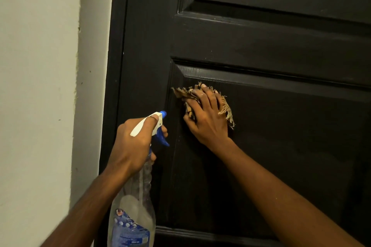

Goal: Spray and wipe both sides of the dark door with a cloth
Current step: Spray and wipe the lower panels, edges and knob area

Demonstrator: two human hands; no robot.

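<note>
Closest to the lens, a clear plastic spray bottle (132,216) hangs at the lower left, upright and slightly tilted, with a blue printed label (130,230) round its lower body. Its wall is see-through and a thin dip tube runs down inside, but how much liquid it holds I cannot tell. The left hand (136,140) is wrapped round the bottle's neck, thumb lying along the top of the white spray head and a finger at the blue trigger (161,138); the blue nozzle (164,114) points at the dark door (281,146), just short of its surface. To the right, the right hand (206,118) grips a bunched, frayed tan cloth (226,110) with bent fingers and holds it flat against the door, near the upper left corner of the lower recessed panel. Loose threads stick out around the fingers. Left of the black door frame (114,66) stands a pale, lightly marked wall (40,86).
</note>
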